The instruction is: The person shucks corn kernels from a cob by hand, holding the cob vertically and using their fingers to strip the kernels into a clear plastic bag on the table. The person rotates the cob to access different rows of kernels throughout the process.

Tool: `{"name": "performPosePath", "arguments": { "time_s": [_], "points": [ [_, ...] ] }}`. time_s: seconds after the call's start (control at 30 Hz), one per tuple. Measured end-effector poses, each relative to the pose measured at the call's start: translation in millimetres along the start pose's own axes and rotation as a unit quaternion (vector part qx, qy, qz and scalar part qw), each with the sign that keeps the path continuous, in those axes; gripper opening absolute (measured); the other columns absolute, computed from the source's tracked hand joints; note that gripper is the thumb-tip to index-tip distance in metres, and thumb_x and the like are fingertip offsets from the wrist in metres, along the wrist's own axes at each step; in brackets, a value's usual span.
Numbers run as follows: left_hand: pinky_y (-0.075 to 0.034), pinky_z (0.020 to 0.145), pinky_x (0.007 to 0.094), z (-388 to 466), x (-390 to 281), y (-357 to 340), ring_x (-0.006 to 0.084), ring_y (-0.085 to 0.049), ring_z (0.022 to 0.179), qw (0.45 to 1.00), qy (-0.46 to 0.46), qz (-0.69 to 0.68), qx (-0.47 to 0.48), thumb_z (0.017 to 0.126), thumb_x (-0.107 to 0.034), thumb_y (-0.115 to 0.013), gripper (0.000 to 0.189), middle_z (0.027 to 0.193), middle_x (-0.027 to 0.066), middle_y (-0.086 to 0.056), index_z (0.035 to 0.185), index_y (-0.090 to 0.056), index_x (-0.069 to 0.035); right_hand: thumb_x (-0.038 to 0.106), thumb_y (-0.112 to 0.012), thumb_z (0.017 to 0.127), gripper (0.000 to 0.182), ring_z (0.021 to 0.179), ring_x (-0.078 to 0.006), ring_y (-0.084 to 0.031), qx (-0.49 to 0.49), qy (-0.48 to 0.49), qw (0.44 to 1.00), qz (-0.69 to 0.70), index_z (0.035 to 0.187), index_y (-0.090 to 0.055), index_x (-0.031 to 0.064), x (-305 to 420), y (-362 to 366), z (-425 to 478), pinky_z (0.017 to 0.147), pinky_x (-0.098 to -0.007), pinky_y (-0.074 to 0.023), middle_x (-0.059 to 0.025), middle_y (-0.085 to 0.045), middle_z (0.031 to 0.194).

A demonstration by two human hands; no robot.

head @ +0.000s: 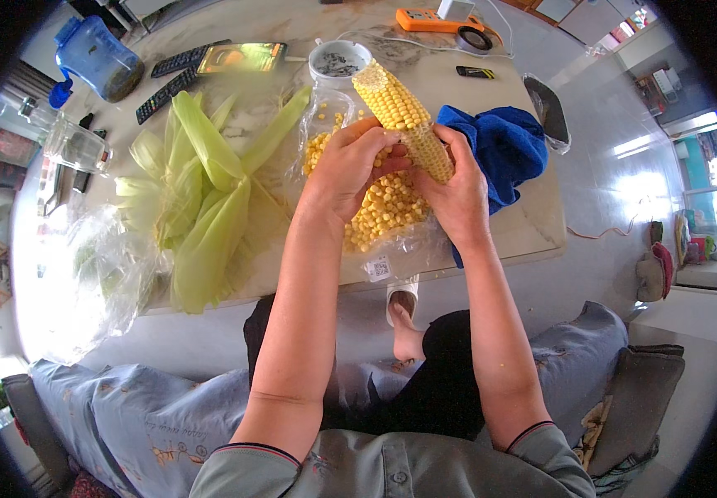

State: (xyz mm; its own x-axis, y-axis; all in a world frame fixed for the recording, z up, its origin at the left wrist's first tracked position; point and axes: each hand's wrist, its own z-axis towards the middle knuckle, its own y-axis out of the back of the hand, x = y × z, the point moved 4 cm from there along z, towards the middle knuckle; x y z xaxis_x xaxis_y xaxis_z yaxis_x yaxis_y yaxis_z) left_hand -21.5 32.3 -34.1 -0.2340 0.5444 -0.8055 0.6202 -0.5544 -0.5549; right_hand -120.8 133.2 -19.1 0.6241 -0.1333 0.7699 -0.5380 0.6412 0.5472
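Observation:
A partly stripped corn cob (400, 112) is held up over the table. Rows of yellow kernels cover its far part, while the nearer part is bare. My right hand (458, 187) grips the bare end, with the thumb along its right side. At the cob's left side, my left hand (352, 165) has its thumb tip against the kernels and its fingers curled below; whether loose kernels lie in its palm is hidden. Beneath both hands, a clear plastic bag (411, 252) bears a pile of loose kernels (389, 208). That bag has a printed code on it.
Green corn husks (209, 168) lie left of the bag, near another plastic bag (109, 274). A blue cloth (501, 149) is at right. Farther back are an ashtray (341, 61), a lit phone (243, 58), remote controls (168, 93), a blue jug (98, 59) and an orange meter (430, 20).

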Motion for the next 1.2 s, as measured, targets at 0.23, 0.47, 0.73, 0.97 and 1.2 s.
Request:
{"name": "performPosePath", "arguments": {
  "time_s": [0.23, 0.47, 0.73, 0.97, 1.2],
  "points": [
    [-0.050, 0.078, 0.0282, 2.5, -0.3, 3.2, 0.0169, -0.060, 0.084, 0.998, -0.030, 0.058, 0.001, 0.086, -0.013, -0.055, 0.028, 0.096, 0.0087, -0.061, 0.107, -0.055, 0.004, 0.010, -0.068, 0.071, 0.047, 0.090, -0.0308, -0.061, -0.004, -0.005, 0.999, -0.039, 0.114, -0.049, 0.0099, 5.5, -0.5, -1.5, 0.074, -0.0369, -0.0479, -0.0118, -0.062, 0.099],
    [-0.052, 0.073, 0.0266, 7.5, 4.7, 10.6, 0.0161, -0.061, 0.081, 0.998, -0.044, 0.012, -0.041, 0.086, -0.008, -0.050, 0.026, 0.095, 0.0097, -0.062, 0.107, -0.056, 0.006, 0.008, -0.068, 0.070, 0.048, 0.093, -0.0305, -0.060, -0.029, 0.002, 0.999, -0.039, 0.114, -0.050, 0.0104, 9.6, -0.1, -2.1, 0.077, -0.0358, -0.0470, -0.0126, -0.061, 0.103],
    [-0.051, 0.076, 0.0288, -1.8, -1.3, -4.5, 0.0166, -0.058, 0.089, 0.998, -0.006, 0.057, -0.005, 0.086, -0.015, -0.056, 0.033, 0.101, 0.0078, -0.059, 0.113, -0.052, 0.002, 0.007, -0.068, 0.069, 0.049, 0.094, -0.0295, -0.060, -0.042, 0.022, 0.996, -0.079, 0.114, -0.050, 0.0109, 3.8, 2.1, -1.7, 0.077, -0.0354, -0.0474, -0.0120, -0.061, 0.105],
    [-0.050, 0.072, 0.0278, 0.6, 0.4, -2.5, 0.0159, -0.058, 0.086, 0.996, -0.026, 0.087, 0.007, 0.086, -0.014, -0.055, 0.030, 0.100, 0.0076, -0.059, 0.111, -0.052, 0.001, 0.007, -0.069, 0.068, 0.049, 0.094, -0.0299, -0.059, -0.026, 0.026, 0.996, -0.085, 0.114, -0.050, 0.0096, 4.5, 0.2, -3.3, 0.078, -0.0354, -0.0475, -0.0119, -0.060, 0.105],
    [-0.049, 0.073, 0.0295, 4.2, 4.3, 3.9, 0.0167, -0.057, 0.085, 0.998, -0.031, 0.051, -0.009, 0.085, -0.013, -0.053, 0.027, 0.097, 0.0078, -0.059, 0.107, -0.054, 0.002, 0.006, -0.068, 0.068, 0.050, 0.096, -0.0307, -0.058, -0.022, 0.023, 0.998, -0.062, 0.114, -0.050, 0.0093, 6.7, 0.7, -1.7, 0.077, -0.0363, -0.0470, -0.0119, -0.060, 0.106]
  ]
}}
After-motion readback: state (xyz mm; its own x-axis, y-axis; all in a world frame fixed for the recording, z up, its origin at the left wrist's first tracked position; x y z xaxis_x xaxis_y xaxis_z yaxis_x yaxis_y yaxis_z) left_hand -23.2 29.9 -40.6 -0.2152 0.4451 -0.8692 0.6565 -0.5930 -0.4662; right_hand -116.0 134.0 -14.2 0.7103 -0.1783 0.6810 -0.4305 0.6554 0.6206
